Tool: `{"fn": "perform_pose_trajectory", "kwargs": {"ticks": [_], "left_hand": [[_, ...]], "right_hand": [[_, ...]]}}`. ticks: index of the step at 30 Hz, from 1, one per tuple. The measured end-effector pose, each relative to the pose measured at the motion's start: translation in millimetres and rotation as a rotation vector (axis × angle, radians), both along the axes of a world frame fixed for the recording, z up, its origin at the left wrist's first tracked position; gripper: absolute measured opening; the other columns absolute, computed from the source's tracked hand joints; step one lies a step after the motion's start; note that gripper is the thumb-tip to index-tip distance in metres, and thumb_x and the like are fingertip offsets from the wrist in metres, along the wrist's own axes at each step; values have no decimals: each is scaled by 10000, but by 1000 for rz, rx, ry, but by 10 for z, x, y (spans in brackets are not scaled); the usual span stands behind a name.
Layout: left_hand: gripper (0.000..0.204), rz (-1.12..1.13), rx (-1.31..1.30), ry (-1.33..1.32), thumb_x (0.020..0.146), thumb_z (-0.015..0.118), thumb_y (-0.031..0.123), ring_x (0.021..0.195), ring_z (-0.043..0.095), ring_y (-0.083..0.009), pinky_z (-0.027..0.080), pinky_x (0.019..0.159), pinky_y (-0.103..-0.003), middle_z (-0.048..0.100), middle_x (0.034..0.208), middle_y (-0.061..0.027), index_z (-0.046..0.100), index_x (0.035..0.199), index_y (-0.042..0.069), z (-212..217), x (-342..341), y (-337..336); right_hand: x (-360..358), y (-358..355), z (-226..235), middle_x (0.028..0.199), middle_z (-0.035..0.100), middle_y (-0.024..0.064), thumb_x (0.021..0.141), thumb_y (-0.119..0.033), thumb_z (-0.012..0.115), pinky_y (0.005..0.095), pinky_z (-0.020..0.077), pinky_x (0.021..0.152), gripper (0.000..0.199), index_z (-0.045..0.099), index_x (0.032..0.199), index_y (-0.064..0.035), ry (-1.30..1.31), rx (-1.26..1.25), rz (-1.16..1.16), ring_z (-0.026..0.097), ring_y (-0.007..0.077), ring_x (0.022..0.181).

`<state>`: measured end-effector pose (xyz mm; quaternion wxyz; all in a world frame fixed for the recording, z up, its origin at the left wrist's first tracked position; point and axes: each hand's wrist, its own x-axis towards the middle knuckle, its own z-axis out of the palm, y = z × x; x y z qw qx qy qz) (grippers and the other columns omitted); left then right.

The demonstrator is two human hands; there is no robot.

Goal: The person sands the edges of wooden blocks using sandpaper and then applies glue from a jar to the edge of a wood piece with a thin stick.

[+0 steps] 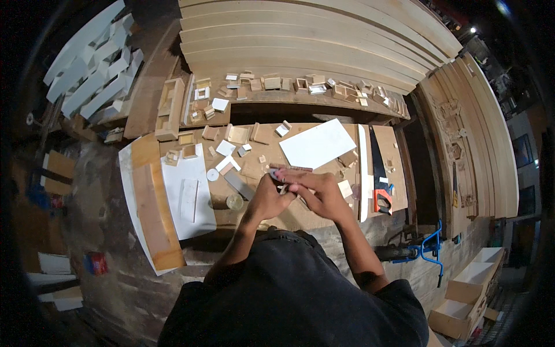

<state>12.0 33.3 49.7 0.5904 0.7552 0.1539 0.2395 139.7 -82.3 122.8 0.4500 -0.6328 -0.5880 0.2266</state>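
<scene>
My left hand (268, 195) and my right hand (319, 189) meet over the middle of the workbench (263, 134), fingers closed together. What they grip between them is small and mostly hidden by the fingers. A thin brownish strip (299, 168) shows just beyond my fingertips; whether it is held or lies on the bench I cannot tell. Left of my left hand lie a flat grey strip (238, 184), a small clear jar (235, 201) and a white disc (213, 174). A white rectangular panel (318, 143) lies just past my hands.
Small wooden boxes (237, 133) and blocks cover the bench and the shelf (254, 108) behind. A handsaw with an orange handle (383, 201) lies at right beside a long white strip (363, 173). Long boards (300, 43) rise behind. A blue bicycle handlebar (430, 248) stands at lower right.
</scene>
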Motion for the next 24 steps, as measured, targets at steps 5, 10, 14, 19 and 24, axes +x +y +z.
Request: {"fn": "perform_pose_trajectory", "kwargs": {"ticks": [5, 10, 14, 19, 24], "left_hand": [[324, -104, -44, 30, 785, 641, 68, 933, 692, -222, 530, 821, -358, 727, 1010, -158, 680, 1092, -26, -11, 6, 116], [339, -147, -82, 188, 798, 657, 61, 950, 698, -243, 538, 815, -357, 716, 1059, -187, 674, 1129, -10, -71, 11, 152], [315, -40, 117, 39, 791, 690, 146, 927, 691, -283, 522, 828, -383, 712, 998, -208, 694, 1062, -15, -21, 67, 46], [394, -34, -132, 185, 787, 731, 218, 1046, 640, -363, 507, 896, -429, 648, 1079, -250, 661, 1083, -32, 200, 41, -30], [584, -76, -77, 363, 793, 755, 234, 1064, 646, -359, 517, 894, -428, 634, 1147, -244, 544, 1274, -22, 114, 19, -6]], "right_hand": [[-62, 44, -68, 1186, 723, 158, 915, -39, 667, 361, 558, 896, 242, 720, 1148, 0, -83, 58, -36, 715, 317, 1079], [34, 18, -190, 1178, 731, 148, 917, -10, 643, 339, 557, 889, 256, 715, 1162, 8, -27, -99, -154, 720, 292, 1086], [-79, -43, -87, 1176, 728, 157, 917, -16, 649, 372, 575, 890, 212, 723, 1114, 11, 59, 89, -59, 704, 322, 1111], [-97, -101, -46, 1192, 723, 157, 912, -12, 649, 364, 548, 957, 254, 716, 1157, 4, -11, 45, -84, 693, 320, 1137], [65, -74, -39, 1225, 707, 171, 909, -15, 664, 381, 522, 1007, 269, 714, 1172, -4, 25, -27, -87, 673, 322, 1172]]}}
